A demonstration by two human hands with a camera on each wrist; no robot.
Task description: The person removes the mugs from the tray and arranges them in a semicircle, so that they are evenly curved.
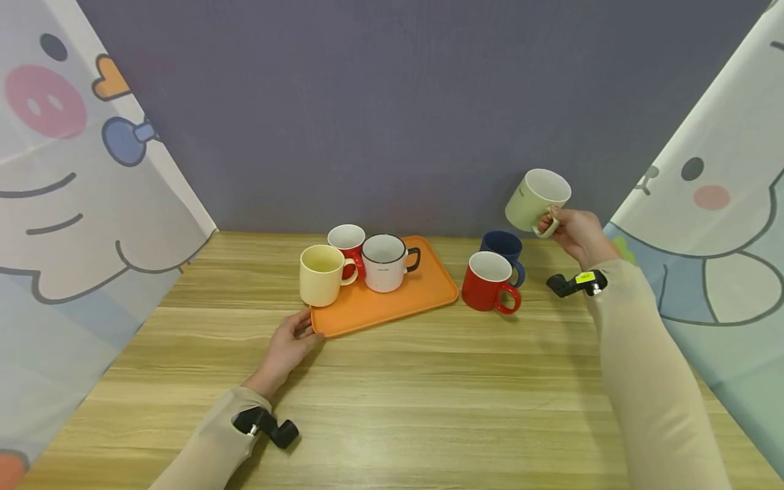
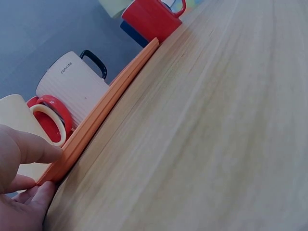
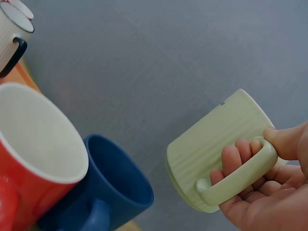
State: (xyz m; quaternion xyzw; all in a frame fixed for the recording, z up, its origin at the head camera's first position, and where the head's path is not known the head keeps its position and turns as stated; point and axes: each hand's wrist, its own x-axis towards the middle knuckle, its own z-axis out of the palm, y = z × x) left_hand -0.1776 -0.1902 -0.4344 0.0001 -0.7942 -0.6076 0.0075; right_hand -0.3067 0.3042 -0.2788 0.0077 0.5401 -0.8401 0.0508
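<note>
In the head view my right hand (image 1: 576, 235) grips a pale green mug (image 1: 531, 201) by its handle, holding it up off the table at the back right. The right wrist view shows the fingers curled through the handle of the tilted mug (image 3: 216, 139). A blue mug (image 1: 499, 241) and a red mug (image 1: 480, 286) stand close together below and left of it. At the front left corner of an orange tray (image 1: 392, 306), my left hand (image 1: 286, 348) pinches the rim. On the tray are a yellow mug (image 1: 318, 279), a second red mug (image 1: 346, 237) and a white mug (image 1: 381, 269) with a black handle.
The wooden table (image 1: 429, 408) runs back to a grey wall panel (image 1: 367, 116). Cartoon-printed cloths flank it at the left (image 1: 73, 184) and right (image 1: 710, 224). The red mug beside the blue one stands just off the tray's right end.
</note>
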